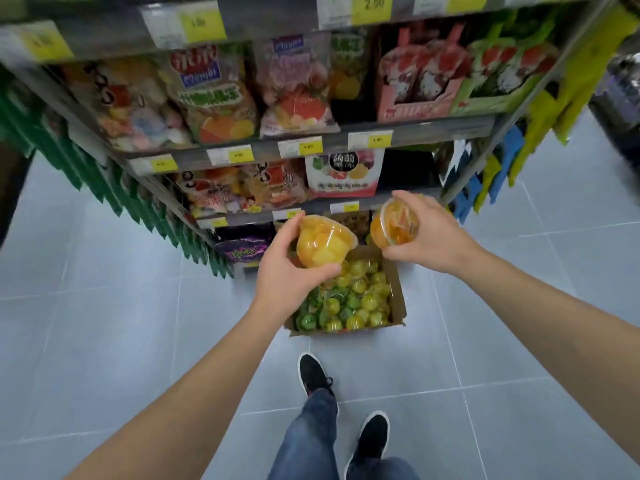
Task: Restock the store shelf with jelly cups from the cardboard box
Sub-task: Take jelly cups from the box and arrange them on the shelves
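Head view is directed downward at a cardboard box set on the tiled floor, and every place below is given relative to that box. Above its far left corner, a yellow jelly cup is gripped by the left hand, with the thumb curled under the cup and the fingers wrapped over its far side. Above its far right corner, an orange jelly cup is held tilted on its side by the right hand, the fingers curled round the rim and base. Inside the box, many more green and yellow cups are packed closely. Just beyond the box, the store shelf is seen, its tiers filled with bagged sweets; a dark gap is visible on the tier behind the right hand's cup. Nearer than the box, two black shoes are planted.

Several slips are judged possible. The smooth, rounded cups could be let slide from the grip, most likely the tilted orange one, and would be dropped back onto the packed cups or the floor. A film lid could be dented if it were squeezed too hard. While both cups are being carried toward the shelf, the hanging bags could be knocked, or a cup could be set too near the shelf edge and be tipped off. Which tier is meant for the cups cannot be told.
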